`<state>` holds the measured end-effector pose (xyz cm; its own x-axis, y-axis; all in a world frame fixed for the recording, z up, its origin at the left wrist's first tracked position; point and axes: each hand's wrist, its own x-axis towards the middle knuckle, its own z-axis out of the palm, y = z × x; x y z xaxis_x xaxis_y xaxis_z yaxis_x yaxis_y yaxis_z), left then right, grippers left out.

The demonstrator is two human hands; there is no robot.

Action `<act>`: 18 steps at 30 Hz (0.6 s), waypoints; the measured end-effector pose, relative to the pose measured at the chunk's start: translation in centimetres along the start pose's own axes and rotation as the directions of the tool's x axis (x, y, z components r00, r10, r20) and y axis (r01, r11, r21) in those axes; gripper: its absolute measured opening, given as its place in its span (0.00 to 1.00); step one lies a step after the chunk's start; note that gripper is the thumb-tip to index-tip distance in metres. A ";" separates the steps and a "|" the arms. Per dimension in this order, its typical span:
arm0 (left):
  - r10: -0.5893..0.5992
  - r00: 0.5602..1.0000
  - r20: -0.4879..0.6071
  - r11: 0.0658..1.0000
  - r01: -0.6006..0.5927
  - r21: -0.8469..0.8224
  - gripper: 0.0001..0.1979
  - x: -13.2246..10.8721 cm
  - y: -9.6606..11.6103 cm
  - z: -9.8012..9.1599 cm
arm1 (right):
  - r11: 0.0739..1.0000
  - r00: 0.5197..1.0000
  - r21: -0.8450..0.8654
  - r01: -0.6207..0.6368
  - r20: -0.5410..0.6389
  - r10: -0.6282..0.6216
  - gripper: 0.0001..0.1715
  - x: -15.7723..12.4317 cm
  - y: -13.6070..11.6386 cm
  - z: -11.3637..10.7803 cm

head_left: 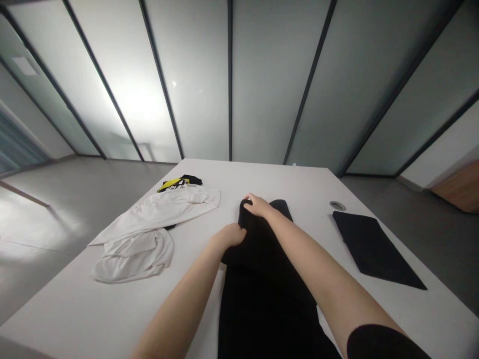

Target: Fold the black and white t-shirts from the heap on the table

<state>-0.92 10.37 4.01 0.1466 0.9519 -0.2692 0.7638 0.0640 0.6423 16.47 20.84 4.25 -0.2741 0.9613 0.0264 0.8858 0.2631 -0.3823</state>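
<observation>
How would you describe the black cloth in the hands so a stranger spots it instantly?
Find the white table before the frosted panels. On its middle, between the white clothes and the flat dark cloth, lies the black cloth. Only this one is gripped, by the left hand and the right hand.

Soft, matt black cloth (262,309) fills six o'clock over a smooth table (299,182); wrinkled white cloth (160,208) lies at eight, flat matt dark fabric (374,249) at four. The tape roll (341,206) at three looks like plastic, though hard to tell. Frosted glass panels (269,89) at twelve carry a hazy sheen.
</observation>
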 end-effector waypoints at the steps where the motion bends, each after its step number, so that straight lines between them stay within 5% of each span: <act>1: 0.000 1.000 0.002 0.999 0.000 0.049 0.14 -0.3 0.3 -0.1 | 1.000 1.000 -0.010 -0.008 -0.009 0.007 0.20 -0.1 0.0 0.0; 6: -0.001 0.998 -0.055 0.943 0.020 0.333 0.23 -1.9 1.5 -0.6 | 0.991 0.985 -0.089 -0.103 -0.148 0.089 0.35 -0.8 0.3 0.6; 9: 0.009 0.996 -0.094 0.915 0.029 0.403 0.30 -2.1 1.5 -0.9 | 0.989 0.966 -0.087 -0.116 -0.241 0.093 0.35 -1.4 2.6 0.0; 12: 0.029 0.992 -0.120 0.967 0.002 0.255 0.31 -1.4 0.9 -0.8 | 0.960 0.905 0.049 -0.275 -0.324 0.276 0.33 -2.2 6.6 -1.7; 15: 0.006 0.982 -0.187 0.998 0.005 0.061 0.31 0.3 0.4 -0.7 | 0.856 0.822 0.248 -0.454 -0.254 0.509 0.39 -3.2 10.3 -3.4; 18: -0.059 0.966 -0.254 0.994 0.032 -0.108 0.30 2.9 0.5 -0.7 | 0.821 0.833 0.333 -0.463 -0.151 0.531 0.42 -4.2 12.2 -4.2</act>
<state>-0.54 13.41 4.04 -0.0629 0.9913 -0.1159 0.6961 0.1268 0.7067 30.02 20.34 3.33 0.2990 0.9534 -0.0413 0.7300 -0.2564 -0.6335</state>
